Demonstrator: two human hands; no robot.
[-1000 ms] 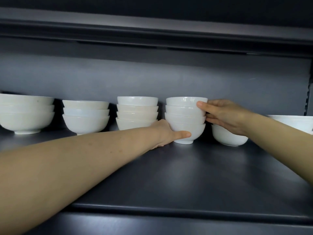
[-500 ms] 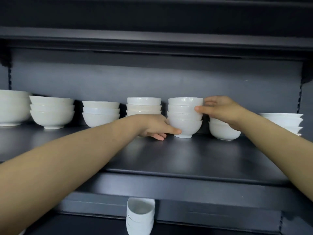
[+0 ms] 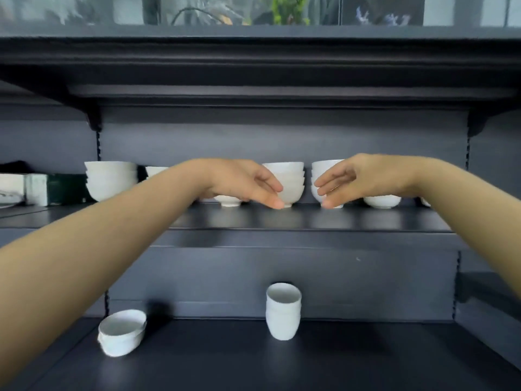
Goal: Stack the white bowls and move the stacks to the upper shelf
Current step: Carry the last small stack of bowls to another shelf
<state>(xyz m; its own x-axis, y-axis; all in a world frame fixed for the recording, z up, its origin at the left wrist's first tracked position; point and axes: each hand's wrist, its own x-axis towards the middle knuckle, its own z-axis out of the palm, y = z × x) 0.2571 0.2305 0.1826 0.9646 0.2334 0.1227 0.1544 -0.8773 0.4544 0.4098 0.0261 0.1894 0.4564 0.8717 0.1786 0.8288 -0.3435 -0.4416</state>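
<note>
Both hands have come off the stack they were steadying a second ago and now hang in front of the upper shelf, with more of the unit in view than before. The left hand has its fingers loosely extended and drooping, holding nothing. It overlaps the four-bowl stack near the middle of the shelf; whether it touches the bowls I cannot tell. The right hand mirrors it, its fingers relaxed and empty in front of the neighbouring stack just to the right.

Along the back of the upper shelf stand more white bowls: a left-end stack, a stack mostly hidden behind the left arm with only its foot clear, and a low bowl under the right wrist.

On the lower shelf an upright stack of bowls stands near the back at the middle. A shorter stack sits toward the left edge and looks tilted.

Beyond the left upright, white and dark green boxes sit on an adjoining shelf. Blurred greenery shows above the unit.
</note>
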